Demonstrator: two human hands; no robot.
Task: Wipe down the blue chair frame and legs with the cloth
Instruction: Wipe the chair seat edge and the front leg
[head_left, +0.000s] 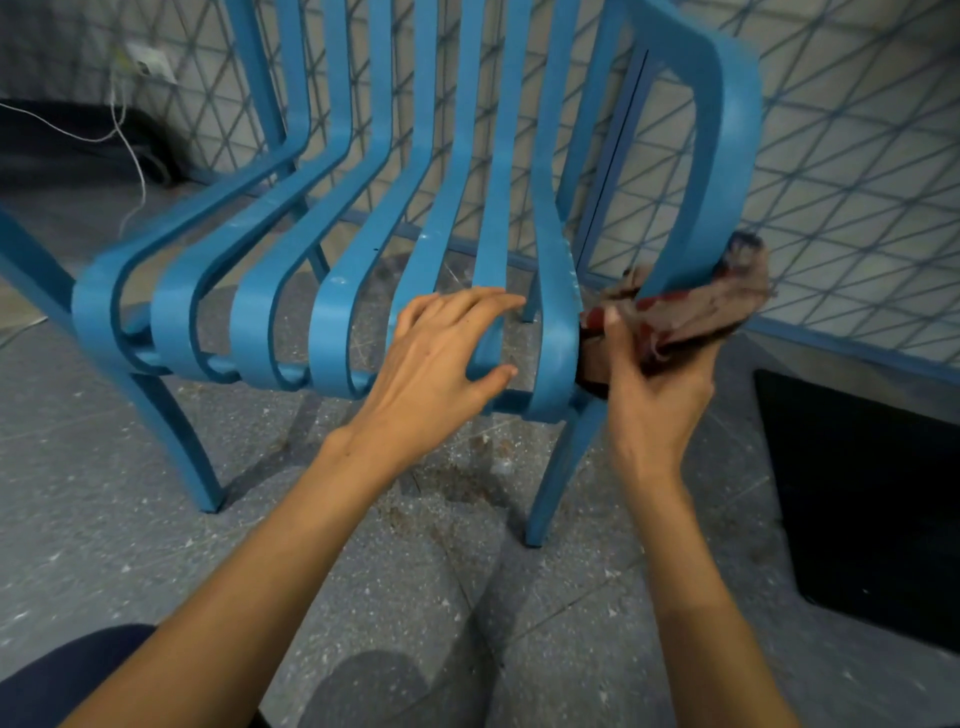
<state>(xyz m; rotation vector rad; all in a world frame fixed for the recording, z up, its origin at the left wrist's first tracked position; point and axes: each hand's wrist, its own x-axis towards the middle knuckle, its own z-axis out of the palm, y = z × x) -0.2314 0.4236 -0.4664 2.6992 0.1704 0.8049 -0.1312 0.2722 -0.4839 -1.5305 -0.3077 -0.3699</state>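
Note:
A blue chair (332, 291) with curved slats stands on the floor in front of me. Its right armrest (727, 156) arches down to the seat's right edge. My right hand (660, 395) grips a reddish-brown cloth (717, 306), which is wrapped around the lower end of that armrest. My left hand (447, 358) hovers at the front of the seat with its fingers spread and loosely bent over a slat near the right side, holding nothing. The front right leg (558, 478) rises from the floor just below both hands.
A speckled grey floor (363, 571) has brownish stains under the seat. A wall with a blue lattice pattern (857, 182) stands close behind. A black mat (872, 499) lies at the right. A white cable (130, 156) hangs from a socket (150, 65) at the upper left.

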